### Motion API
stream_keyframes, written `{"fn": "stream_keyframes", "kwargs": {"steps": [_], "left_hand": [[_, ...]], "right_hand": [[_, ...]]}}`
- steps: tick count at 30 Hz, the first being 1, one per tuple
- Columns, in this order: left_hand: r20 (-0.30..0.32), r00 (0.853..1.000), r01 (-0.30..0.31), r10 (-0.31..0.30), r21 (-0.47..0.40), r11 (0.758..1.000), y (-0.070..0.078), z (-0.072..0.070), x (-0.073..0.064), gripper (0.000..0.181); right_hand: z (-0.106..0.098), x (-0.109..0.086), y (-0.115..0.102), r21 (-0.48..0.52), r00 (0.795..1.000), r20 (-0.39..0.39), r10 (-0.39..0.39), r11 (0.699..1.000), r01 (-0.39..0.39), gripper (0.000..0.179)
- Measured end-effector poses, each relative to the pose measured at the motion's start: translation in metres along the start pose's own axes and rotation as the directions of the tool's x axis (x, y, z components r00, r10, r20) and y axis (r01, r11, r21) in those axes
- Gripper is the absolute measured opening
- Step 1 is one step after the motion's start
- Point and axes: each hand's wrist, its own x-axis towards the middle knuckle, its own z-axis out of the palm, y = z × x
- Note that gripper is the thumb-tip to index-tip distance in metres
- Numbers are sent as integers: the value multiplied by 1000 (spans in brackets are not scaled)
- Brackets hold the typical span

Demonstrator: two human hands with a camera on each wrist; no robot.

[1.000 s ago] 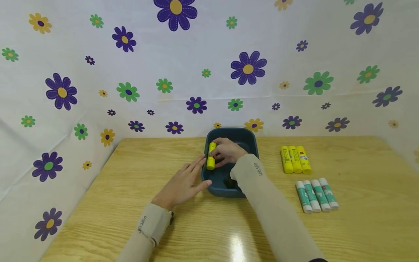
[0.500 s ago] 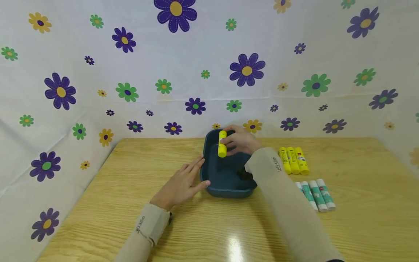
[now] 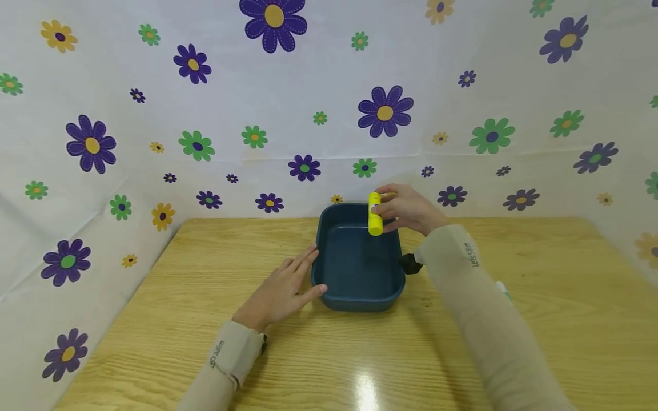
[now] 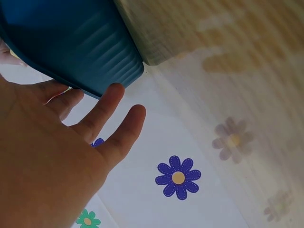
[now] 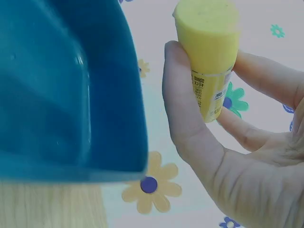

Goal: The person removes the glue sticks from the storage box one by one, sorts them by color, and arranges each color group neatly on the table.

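Observation:
A yellow glue stick [image 3: 375, 217] is pinched between the thumb and fingers of my right hand [image 3: 409, 210], above the far right corner of a dark blue bin [image 3: 360, 262]. In the right wrist view the glue stick [image 5: 209, 52] is held clear of the bin's wall [image 5: 114, 95]. My left hand [image 3: 280, 294] has its fingers spread and touches the bin's left side. From the left wrist, the fingers of the left hand [image 4: 80, 137] look fairly straight beside the ribbed outer wall of the bin [image 4: 85, 47]. The bin's floor shows bare in the head view.
Part of a white and green glue stick [image 3: 502, 289] shows past the right sleeve [image 3: 493, 308], which hides what lies behind it. The wooden table [image 3: 247, 240] ends at a flowered cloth backdrop [image 3: 226, 103].
My right hand has lifted the yellow glue stick from the bin's left side and carried it up and rightward. The right arm now covers the glue sticks on the right. The left hand stays in place.

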Motion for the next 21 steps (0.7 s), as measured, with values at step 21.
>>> {"fn": "stream_keyframes", "kwargs": {"steps": [21], "left_hand": [[4, 1000, 9, -9, -4, 1000, 1, -1, -1, 81]], "right_hand": [[-54, -38, 13, -159, 995, -1, -97, 983, 96, 69]]}}
